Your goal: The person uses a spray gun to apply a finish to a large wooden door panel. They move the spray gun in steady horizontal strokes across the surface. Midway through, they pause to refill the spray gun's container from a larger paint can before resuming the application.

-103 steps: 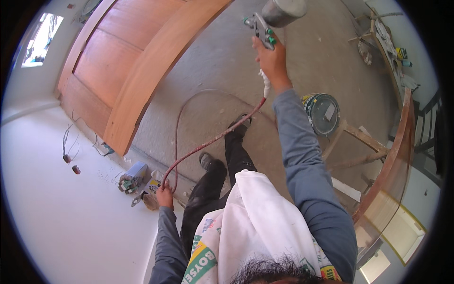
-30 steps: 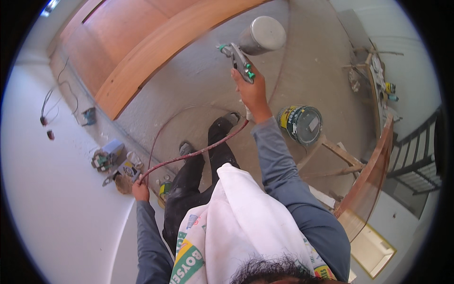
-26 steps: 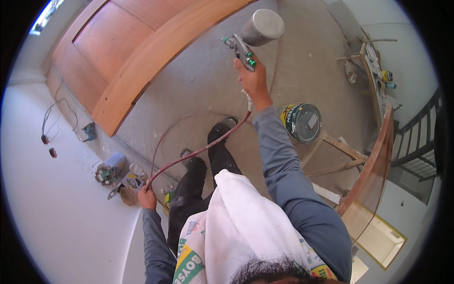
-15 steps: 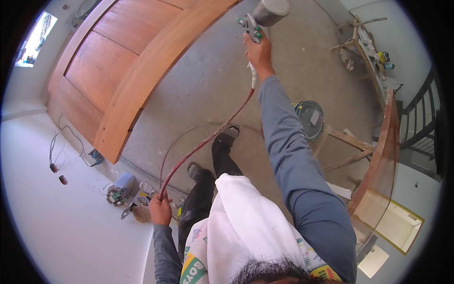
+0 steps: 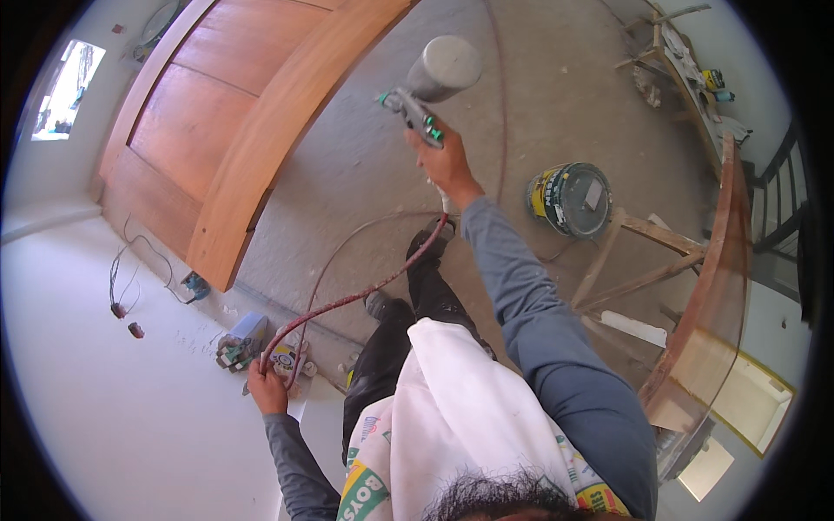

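My right hand (image 5: pixel 445 161) is closed round the handle of a spray gun (image 5: pixel 412 113), whose grey metal cup (image 5: pixel 446 66) sits on its far side. The nozzle points left, toward a brown panelled wooden door (image 5: pixel 221 104) with a lighter orange-brown edge. From the gun's handle a red hose (image 5: pixel 365 292) hangs in a curve across my legs to my left hand (image 5: pixel 268 388), which grips it low on the left. White wrapping covers the hose end just below my right hand.
A lidded paint bucket (image 5: pixel 569 200) stands on the floor right of my right arm. Beyond it are a wooden trestle (image 5: pixel 647 239) and another brown panel (image 5: pixel 708 260). Near the left wall lie a blue box (image 5: pixel 249 330) and cluttered tools. More hose trails over the floor.
My right hand has brought the spray gun nearer and to the left, tilting it. My left hand has moved left and down with the hose. The bucket shows more fully.
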### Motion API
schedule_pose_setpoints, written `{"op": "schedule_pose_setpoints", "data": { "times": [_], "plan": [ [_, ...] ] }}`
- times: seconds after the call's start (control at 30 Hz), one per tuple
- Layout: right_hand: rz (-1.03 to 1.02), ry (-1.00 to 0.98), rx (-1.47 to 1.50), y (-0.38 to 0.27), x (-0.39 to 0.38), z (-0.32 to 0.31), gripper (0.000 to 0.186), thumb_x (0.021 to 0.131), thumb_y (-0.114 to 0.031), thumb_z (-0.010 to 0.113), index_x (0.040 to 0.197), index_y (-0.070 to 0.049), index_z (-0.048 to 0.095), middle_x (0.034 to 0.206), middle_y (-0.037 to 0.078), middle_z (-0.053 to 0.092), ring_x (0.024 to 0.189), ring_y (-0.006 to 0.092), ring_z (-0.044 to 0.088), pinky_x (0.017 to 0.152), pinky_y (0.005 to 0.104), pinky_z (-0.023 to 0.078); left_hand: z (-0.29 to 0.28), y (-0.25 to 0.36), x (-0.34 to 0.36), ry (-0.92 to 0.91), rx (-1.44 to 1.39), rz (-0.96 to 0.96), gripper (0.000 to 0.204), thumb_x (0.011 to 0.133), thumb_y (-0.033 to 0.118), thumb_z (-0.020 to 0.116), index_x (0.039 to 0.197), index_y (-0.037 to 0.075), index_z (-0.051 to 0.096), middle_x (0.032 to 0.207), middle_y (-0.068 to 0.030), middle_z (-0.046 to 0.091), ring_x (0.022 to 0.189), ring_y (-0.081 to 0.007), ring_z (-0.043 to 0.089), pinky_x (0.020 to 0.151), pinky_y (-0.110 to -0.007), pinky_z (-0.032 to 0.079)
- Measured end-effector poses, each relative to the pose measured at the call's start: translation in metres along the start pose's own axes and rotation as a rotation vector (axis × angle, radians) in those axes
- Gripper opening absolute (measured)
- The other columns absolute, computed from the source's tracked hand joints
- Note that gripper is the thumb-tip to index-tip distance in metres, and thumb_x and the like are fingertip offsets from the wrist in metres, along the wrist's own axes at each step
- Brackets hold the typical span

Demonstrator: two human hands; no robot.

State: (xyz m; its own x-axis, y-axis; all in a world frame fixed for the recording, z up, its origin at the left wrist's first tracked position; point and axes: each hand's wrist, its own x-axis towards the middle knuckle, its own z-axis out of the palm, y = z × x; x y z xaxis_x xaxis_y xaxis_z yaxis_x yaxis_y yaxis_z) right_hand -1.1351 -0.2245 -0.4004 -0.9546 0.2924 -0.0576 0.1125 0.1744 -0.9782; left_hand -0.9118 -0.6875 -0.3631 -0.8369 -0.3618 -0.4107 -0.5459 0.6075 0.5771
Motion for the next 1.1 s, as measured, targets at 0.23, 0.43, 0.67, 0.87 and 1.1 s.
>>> {"op": "schedule_pose_setpoints", "data": {
  "times": [0.23,0.43,0.67,0.87,1.1],
  "plan": [
    [-0.037,-0.217,-0.052,-0.010,-0.092,0.056,0.045,0.090,-0.012,0.068,0.133,-0.005,0.056,0.103,0.019,0.065,0.089,0.0272,0.063,0.080,0.0354,0.049,-0.026,-0.067,-0.020,0.070,0.057,-0.067,0.028,0.098,0.020,0.054,0.085,-0.004,0.059,0.071,-0.0194,0.059,0.063,-0.0256,0.055,0.059,-0.040,0.043],
    [-0.207,-0.426,-0.125,-0.020,-0.170,0.109,0.042,0.091,-0.013,0.065,0.132,-0.007,0.057,0.110,0.020,0.064,0.095,0.0344,0.064,0.082,0.0394,0.050,-0.047,-0.163,-0.058,0.166,0.132,-0.173,0.035,0.099,0.024,0.054,0.078,-0.004,0.058,0.071,-0.0235,0.061,0.061,-0.0309,0.054,0.060,-0.041,0.043],
    [-0.277,-0.789,-0.073,-0.040,-0.223,0.168,0.040,0.091,-0.016,0.064,0.129,-0.007,0.058,0.121,0.021,0.061,0.105,0.0402,0.060,0.087,0.0437,0.049,-0.056,-0.200,-0.089,0.209,0.197,-0.290,0.036,0.099,0.027,0.055,0.077,-0.002,0.057,0.072,-0.0230,0.061,0.063,-0.0327,0.055,0.060,-0.042,0.043],
    [-0.234,-0.925,-0.017,-0.055,-0.198,0.159,0.043,0.091,-0.018,0.063,0.132,-0.009,0.056,0.117,0.020,0.061,0.100,0.0403,0.061,0.085,0.0436,0.050,-0.034,-0.184,-0.084,0.071,0.189,-0.312,0.036,0.099,0.029,0.055,0.081,-0.001,0.059,0.073,-0.0233,0.062,0.065,-0.0354,0.056,0.063,-0.043,0.045],
    [-0.079,-0.480,-0.082,-0.040,-0.109,0.068,0.045,0.092,-0.015,0.065,0.135,-0.008,0.055,0.107,0.019,0.065,0.094,0.0338,0.064,0.082,0.0371,0.050,0.007,-0.105,-0.054,0.041,0.274,-0.170,0.037,0.099,0.030,0.054,0.083,-0.002,0.058,0.076,-0.0271,0.062,0.072,-0.0455,0.058,0.064,-0.046,0.044]
  ]
}}
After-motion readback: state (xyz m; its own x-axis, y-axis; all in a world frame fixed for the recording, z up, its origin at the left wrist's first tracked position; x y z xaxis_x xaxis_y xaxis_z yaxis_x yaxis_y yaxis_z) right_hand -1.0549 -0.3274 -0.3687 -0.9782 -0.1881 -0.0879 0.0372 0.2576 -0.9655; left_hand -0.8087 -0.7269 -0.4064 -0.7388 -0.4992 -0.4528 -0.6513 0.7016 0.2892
